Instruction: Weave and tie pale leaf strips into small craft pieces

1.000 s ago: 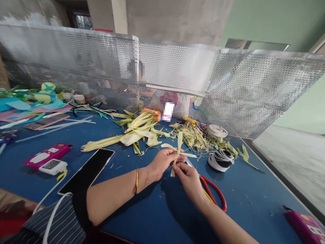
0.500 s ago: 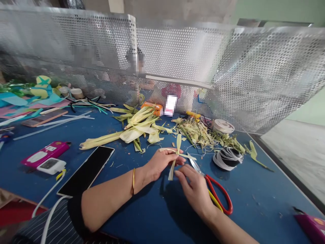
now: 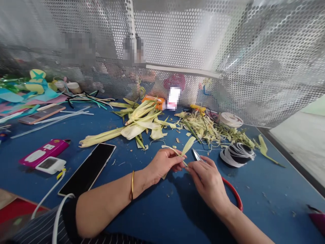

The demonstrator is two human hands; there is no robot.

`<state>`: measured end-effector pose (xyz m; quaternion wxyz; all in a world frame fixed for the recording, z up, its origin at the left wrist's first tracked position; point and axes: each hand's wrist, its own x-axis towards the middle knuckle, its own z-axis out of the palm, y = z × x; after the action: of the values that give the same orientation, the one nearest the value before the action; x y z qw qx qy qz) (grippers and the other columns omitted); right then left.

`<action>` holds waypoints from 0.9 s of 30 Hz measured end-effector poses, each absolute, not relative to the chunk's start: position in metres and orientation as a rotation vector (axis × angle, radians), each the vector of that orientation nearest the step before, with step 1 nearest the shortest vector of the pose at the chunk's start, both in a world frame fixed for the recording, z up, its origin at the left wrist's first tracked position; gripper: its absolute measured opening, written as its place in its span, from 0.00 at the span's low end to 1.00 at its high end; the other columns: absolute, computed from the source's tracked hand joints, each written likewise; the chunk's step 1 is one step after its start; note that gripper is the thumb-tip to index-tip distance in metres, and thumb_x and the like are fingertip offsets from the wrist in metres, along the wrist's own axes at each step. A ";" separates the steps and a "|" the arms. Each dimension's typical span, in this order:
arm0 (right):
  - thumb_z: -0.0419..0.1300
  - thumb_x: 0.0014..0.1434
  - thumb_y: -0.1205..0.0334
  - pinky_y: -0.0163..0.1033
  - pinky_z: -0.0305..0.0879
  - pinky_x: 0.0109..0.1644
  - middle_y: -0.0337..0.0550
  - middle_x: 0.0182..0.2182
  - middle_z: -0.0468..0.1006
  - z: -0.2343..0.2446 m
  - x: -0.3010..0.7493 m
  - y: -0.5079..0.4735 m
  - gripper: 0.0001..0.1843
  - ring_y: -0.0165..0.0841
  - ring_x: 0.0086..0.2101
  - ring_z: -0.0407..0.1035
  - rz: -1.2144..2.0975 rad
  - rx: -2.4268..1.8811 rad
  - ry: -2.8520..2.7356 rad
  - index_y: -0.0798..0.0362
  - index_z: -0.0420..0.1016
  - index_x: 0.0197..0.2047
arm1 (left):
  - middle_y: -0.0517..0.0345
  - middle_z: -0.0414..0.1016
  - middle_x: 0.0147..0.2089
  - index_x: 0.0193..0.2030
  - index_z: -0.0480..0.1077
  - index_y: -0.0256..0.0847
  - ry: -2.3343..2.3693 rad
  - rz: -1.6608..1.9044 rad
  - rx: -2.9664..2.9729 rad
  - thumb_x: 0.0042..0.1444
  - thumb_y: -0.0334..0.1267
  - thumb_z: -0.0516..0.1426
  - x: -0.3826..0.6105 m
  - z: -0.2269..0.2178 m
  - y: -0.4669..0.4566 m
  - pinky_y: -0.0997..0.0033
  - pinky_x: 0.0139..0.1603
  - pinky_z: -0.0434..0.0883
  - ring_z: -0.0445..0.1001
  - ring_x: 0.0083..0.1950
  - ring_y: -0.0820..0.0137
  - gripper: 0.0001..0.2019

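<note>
My left hand (image 3: 165, 164) pinches a small bundle of pale green leaf strips (image 3: 186, 147) above the blue table (image 3: 157, 217). My right hand (image 3: 208, 179) meets it from the right, fingertips gripping the same leaf strips at their crossing. Under my right hand lie red-handled scissors (image 3: 235, 195), their blades (image 3: 195, 155) poking out beyond my fingers. A gold bangle sits on my left wrist.
A black phone (image 3: 88, 167) lies at the front left, beside a pink device (image 3: 44, 152) with a white charger. Long husk leaves (image 3: 137, 123) and a heap of trimmings (image 3: 203, 128) lie further back. A wire spool (image 3: 237, 154) sits right. A perforated metal screen (image 3: 228, 67) walls the table.
The view tilted down and closer. My right hand rose from below the strips to grip them beside my left hand, covering the scissors. The leaf cross has been turned and partly folded.
</note>
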<state>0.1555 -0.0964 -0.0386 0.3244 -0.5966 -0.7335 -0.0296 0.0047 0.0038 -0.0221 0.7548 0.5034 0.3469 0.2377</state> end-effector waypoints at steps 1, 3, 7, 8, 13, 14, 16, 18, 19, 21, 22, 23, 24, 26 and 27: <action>0.51 0.69 0.66 0.47 0.56 0.55 0.35 0.26 0.76 -0.038 0.155 -0.097 0.10 0.31 0.28 0.69 -0.085 -1.557 -1.925 0.50 0.68 0.34 | 0.57 0.76 0.24 0.35 0.76 0.33 0.759 0.520 1.105 0.52 0.38 0.65 0.006 -0.023 0.004 0.76 0.29 0.69 0.71 0.24 0.76 0.09; 0.52 0.68 0.68 0.46 0.57 0.54 0.35 0.25 0.74 -0.036 0.155 -0.099 0.11 0.31 0.27 0.68 -0.093 -1.535 -1.928 0.50 0.67 0.32 | 0.57 0.76 0.23 0.33 0.75 0.33 0.778 0.528 1.097 0.51 0.37 0.65 0.007 -0.024 0.002 0.76 0.29 0.69 0.71 0.23 0.76 0.08; 0.51 0.67 0.68 0.45 0.58 0.53 0.35 0.23 0.72 -0.036 0.155 -0.100 0.12 0.30 0.26 0.66 -0.057 -1.517 -1.924 0.50 0.66 0.30 | 0.59 0.75 0.21 0.31 0.74 0.34 0.859 0.547 1.043 0.51 0.35 0.65 0.010 -0.021 0.000 0.76 0.28 0.68 0.70 0.22 0.76 0.06; 0.51 0.67 0.68 0.45 0.58 0.53 0.35 0.23 0.72 -0.036 0.155 -0.099 0.13 0.30 0.26 0.67 -0.040 -1.524 -1.911 0.50 0.66 0.30 | 0.58 0.75 0.21 0.31 0.74 0.34 0.866 0.545 1.035 0.51 0.34 0.65 0.009 -0.020 0.000 0.76 0.28 0.69 0.70 0.22 0.76 0.06; 0.52 0.68 0.63 0.44 0.59 0.54 0.35 0.25 0.75 -0.040 0.159 -0.096 0.13 0.31 0.27 0.69 0.008 -1.600 -1.768 0.49 0.66 0.30 | 0.51 0.80 0.29 0.36 0.78 0.33 0.758 0.444 0.970 0.54 0.42 0.63 0.003 -0.021 0.008 0.75 0.31 0.71 0.76 0.28 0.72 0.12; 0.52 0.68 0.63 0.43 0.59 0.53 0.35 0.25 0.75 -0.040 0.159 -0.095 0.13 0.31 0.27 0.69 0.008 -1.610 -1.739 0.49 0.65 0.29 | 0.50 0.81 0.31 0.38 0.78 0.34 0.736 0.428 0.951 0.55 0.43 0.63 0.002 -0.022 0.009 0.74 0.32 0.71 0.77 0.29 0.71 0.13; 0.52 0.68 0.63 0.42 0.60 0.52 0.34 0.24 0.74 -0.039 0.160 -0.095 0.15 0.31 0.26 0.68 0.015 -1.617 -1.710 0.49 0.64 0.28 | 0.49 0.81 0.32 0.38 0.78 0.34 0.721 0.421 0.949 0.53 0.44 0.64 0.001 -0.022 0.009 0.74 0.33 0.72 0.78 0.31 0.71 0.13; 0.52 0.68 0.63 0.42 0.60 0.51 0.33 0.23 0.73 -0.037 0.160 -0.095 0.16 0.30 0.26 0.67 0.033 -1.605 -1.725 0.49 0.62 0.27 | 0.51 0.80 0.30 0.35 0.77 0.33 0.752 0.443 0.991 0.51 0.41 0.65 0.002 -0.021 0.008 0.74 0.33 0.71 0.76 0.28 0.72 0.11; 0.52 0.68 0.63 0.42 0.60 0.51 0.33 0.23 0.72 -0.036 0.159 -0.096 0.16 0.30 0.25 0.67 0.041 -1.595 -1.741 0.49 0.62 0.27 | 0.52 0.79 0.28 0.34 0.77 0.33 0.776 0.460 1.017 0.51 0.39 0.65 0.004 -0.020 0.006 0.74 0.32 0.71 0.75 0.27 0.73 0.10; 0.51 0.68 0.64 0.43 0.60 0.52 0.33 0.22 0.72 -0.035 0.158 -0.098 0.16 0.29 0.24 0.66 0.040 -1.578 -1.765 0.49 0.62 0.27 | 0.54 0.78 0.25 0.32 0.76 0.33 0.817 0.492 1.052 0.51 0.37 0.65 0.006 -0.018 0.004 0.74 0.31 0.70 0.73 0.25 0.74 0.08; 0.51 0.68 0.64 0.43 0.60 0.53 0.33 0.22 0.72 -0.034 0.158 -0.098 0.15 0.30 0.24 0.66 0.034 -1.575 -1.771 0.49 0.62 0.27 | 0.54 0.77 0.24 0.31 0.76 0.33 0.829 0.503 1.057 0.51 0.36 0.64 0.007 -0.017 0.004 0.74 0.30 0.70 0.73 0.24 0.74 0.07; 0.51 0.68 0.64 0.44 0.59 0.53 0.33 0.22 0.72 -0.034 0.157 -0.099 0.15 0.30 0.25 0.66 0.029 -1.576 -1.772 0.49 0.62 0.27 | 0.55 0.77 0.24 0.31 0.76 0.33 0.833 0.509 1.058 0.52 0.36 0.64 0.007 -0.017 0.004 0.74 0.30 0.69 0.72 0.24 0.75 0.07; 0.51 0.68 0.64 0.44 0.59 0.53 0.33 0.22 0.72 -0.034 0.157 -0.099 0.15 0.30 0.25 0.67 0.029 -1.580 -1.770 0.49 0.63 0.27 | 0.55 0.77 0.24 0.32 0.76 0.33 0.830 0.509 1.054 0.52 0.36 0.64 0.007 -0.017 0.004 0.74 0.30 0.69 0.72 0.24 0.75 0.06; 0.52 0.68 0.64 0.44 0.59 0.54 0.33 0.23 0.73 -0.034 0.158 -0.098 0.15 0.30 0.25 0.67 0.038 -1.590 -1.750 0.49 0.64 0.27 | 0.54 0.78 0.25 0.33 0.76 0.33 0.805 0.491 1.030 0.52 0.36 0.64 0.006 -0.017 0.005 0.74 0.31 0.70 0.74 0.25 0.74 0.07; 0.52 0.68 0.64 0.44 0.60 0.53 0.34 0.23 0.73 -0.035 0.159 -0.098 0.15 0.30 0.26 0.68 0.040 -1.596 -1.728 0.49 0.64 0.27 | 0.53 0.79 0.26 0.34 0.76 0.33 0.782 0.475 1.017 0.52 0.37 0.64 0.005 -0.016 0.006 0.73 0.32 0.71 0.75 0.27 0.73 0.07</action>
<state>0.1593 -0.0977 -0.0347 0.3842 -0.6263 -0.6782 0.0155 0.0049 0.0056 -0.0162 0.7751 0.4698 0.3611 0.2194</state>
